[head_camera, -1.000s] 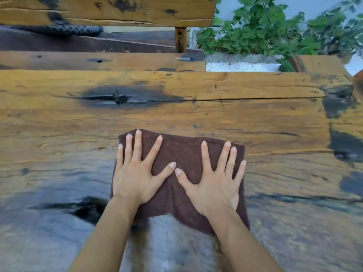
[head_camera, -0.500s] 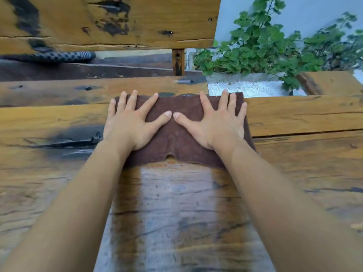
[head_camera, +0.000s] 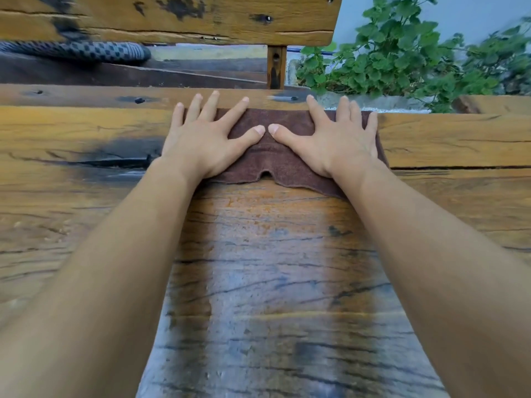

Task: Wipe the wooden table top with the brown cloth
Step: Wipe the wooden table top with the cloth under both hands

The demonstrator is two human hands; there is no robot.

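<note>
With both arms stretched right out across the wooden table top (head_camera: 86,214), we're at the far end of a wiping stroke, and let's sweep it left to right. Out on the left, the planks look dry and honey-coloured, with a dark burnt-looking patch and a long crack running toward the left wrist; that stretch reads as not yet wiped. Then the left hand (head_camera: 205,142): palm flat, fingers fanned wide, pressing down on the left half of the brown cloth (head_camera: 275,165). Its fingertips poke just past the cloth's far hem, right at the table's far edge. Thumbs nearly meet in the middle, almost touching, over a cloth that lies flat apart from one little raised pucker on its near hem. Below it, between the forearms, a darker, glossy band runs back toward the person, damp by the look of it, so one lane seems done. On to the right hand (head_camera: 334,146): same story, spread open and pressed flat on the cloth's right half, fingers reaching the far edge. Nothing is pinched or gripped; the cloth is held by downward pressure alone. Right of that, more dry wood with a long crack, and green leaves (head_camera: 402,58) beyond the table. My read: there's no table left ahead, so the next move calls for drawing the cloth back or sliding it sideways onto a dry lane, keeping palms pressed so it doesn't bunch or slip over the edge.
</note>
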